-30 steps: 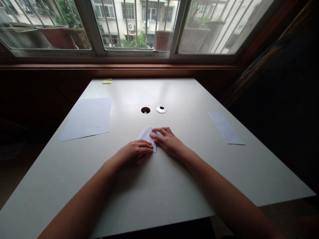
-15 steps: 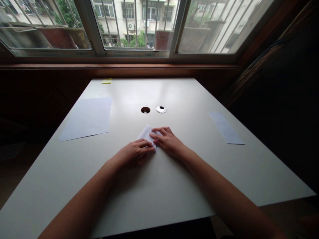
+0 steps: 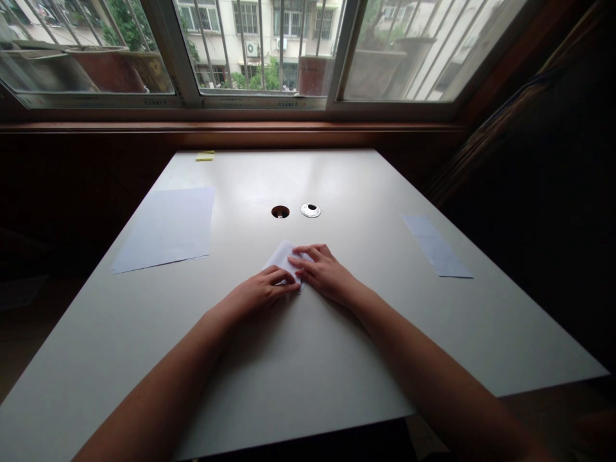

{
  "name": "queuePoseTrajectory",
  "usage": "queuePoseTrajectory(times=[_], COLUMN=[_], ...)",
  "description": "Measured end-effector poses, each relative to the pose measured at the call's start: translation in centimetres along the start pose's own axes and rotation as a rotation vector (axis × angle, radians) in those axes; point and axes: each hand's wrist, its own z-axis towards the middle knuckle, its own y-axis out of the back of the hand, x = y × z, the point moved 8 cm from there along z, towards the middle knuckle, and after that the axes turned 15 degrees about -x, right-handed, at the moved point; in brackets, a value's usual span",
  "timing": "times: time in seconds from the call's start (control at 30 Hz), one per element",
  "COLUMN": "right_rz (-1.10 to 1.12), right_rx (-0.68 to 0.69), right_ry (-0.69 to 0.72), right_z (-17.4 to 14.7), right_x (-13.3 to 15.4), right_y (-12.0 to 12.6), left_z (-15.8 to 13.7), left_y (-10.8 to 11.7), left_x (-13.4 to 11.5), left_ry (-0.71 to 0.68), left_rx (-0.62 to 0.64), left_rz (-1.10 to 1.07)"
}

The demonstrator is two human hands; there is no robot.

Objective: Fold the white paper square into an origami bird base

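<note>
A small piece of folded white paper lies on the white table, its far corner pointing away from me. My left hand is at its near left side, fingers bent and thumb and forefinger closed on the near corner. From the right, my right hand reaches over the paper, its fingers spread and laid on top, holding it against the table. Both hands nearly meet at the near corner. Parts of the folds are hidden under my fingers.
A large white sheet lies at left and a narrow paper strip at right. Beyond my hands are a round hole in the table and a metal ring cover. Yellow sticky notes lie at the far edge, below a window.
Both hands stay at the folded paper with almost no movement. The left fingers shift very slightly; the whole view has moved a touch.
</note>
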Motion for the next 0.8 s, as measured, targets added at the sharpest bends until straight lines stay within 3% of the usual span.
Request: queuePoseTrajectory(times=[0.53, 0.8], right_rz=[-0.008, -0.005], right_rx=[0.003, 0.008], right_ry=[-0.006, -0.008], right_z=[-0.01, 0.03], right_x=[0.07, 0.14], right_y=[0.01, 0.00], left_z=[-0.10, 0.03], left_y=[-0.32, 0.02], left_x=[0.29, 0.43], left_ry=[0.052, 0.046], left_rx=[0.039, -0.020], left_rz=[0.049, 0.005])
